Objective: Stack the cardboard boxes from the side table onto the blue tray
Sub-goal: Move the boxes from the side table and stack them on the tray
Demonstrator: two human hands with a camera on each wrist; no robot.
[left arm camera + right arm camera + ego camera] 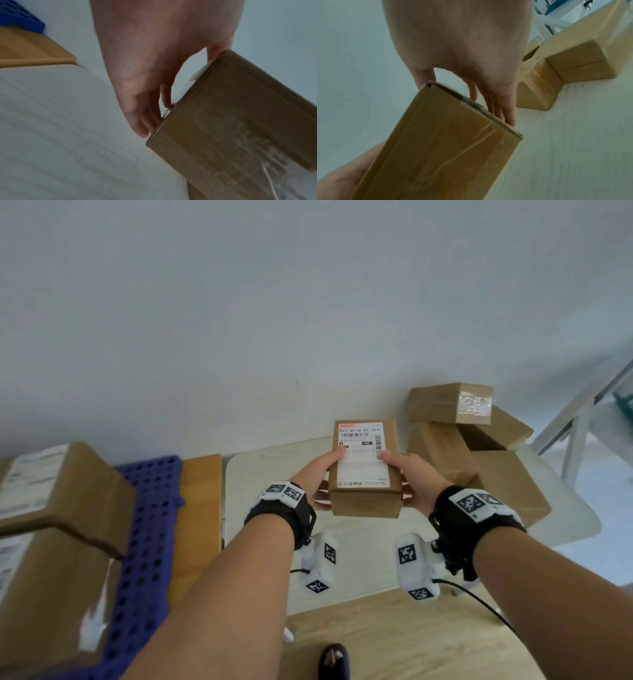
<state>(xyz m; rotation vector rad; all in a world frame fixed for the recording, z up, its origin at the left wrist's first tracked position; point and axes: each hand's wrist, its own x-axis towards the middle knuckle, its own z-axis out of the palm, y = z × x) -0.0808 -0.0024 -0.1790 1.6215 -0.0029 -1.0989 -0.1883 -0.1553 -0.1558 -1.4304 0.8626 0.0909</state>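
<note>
A small cardboard box [364,470] with a white shipping label on top hangs above the pale side table [274,467]. My left hand [318,477] grips its left side and my right hand [411,477] its right side, thumbs on the label and fingers below. The left wrist view shows the left hand [145,81] with fingers against the box [240,121]. In the right wrist view the right hand [471,60] clasps the box [445,148] the same way. The blue perforated tray [147,525] lies to the left and carries stacked cardboard boxes [68,508].
Several more cardboard boxes [479,440] are piled at the side table's right end against the wall. A wooden surface [198,508] lies between tray and table. A white frame [582,422] stands at far right. A foot in a sandal [334,659] is on the wooden floor.
</note>
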